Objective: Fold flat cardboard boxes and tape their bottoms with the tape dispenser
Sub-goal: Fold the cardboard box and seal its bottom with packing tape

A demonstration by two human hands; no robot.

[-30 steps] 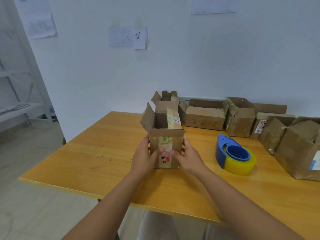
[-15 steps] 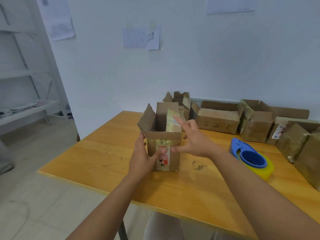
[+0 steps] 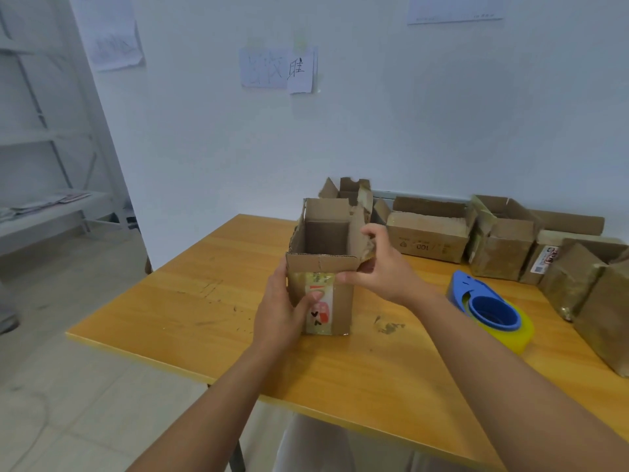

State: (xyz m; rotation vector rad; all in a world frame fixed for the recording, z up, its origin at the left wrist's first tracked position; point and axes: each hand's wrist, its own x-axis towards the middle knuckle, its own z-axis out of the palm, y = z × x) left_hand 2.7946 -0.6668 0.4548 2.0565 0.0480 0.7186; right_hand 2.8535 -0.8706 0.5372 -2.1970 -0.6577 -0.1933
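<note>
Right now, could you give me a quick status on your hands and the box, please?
Left hand grips upright open box. Right hand pinches its right flap. Tape dispenser untouched, on table to the right. Nothing in the way.

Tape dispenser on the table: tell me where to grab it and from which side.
Grip the blue handle end of the tape dispenser, coming from above with the right hand. It lies flat on the table, roll hole up, so the yellow tape roll probably offers a poorer hold.

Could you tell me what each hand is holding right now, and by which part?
Both hold the open box: left hand grips its lower left front corner, right hand pinches its right top flap.
</note>
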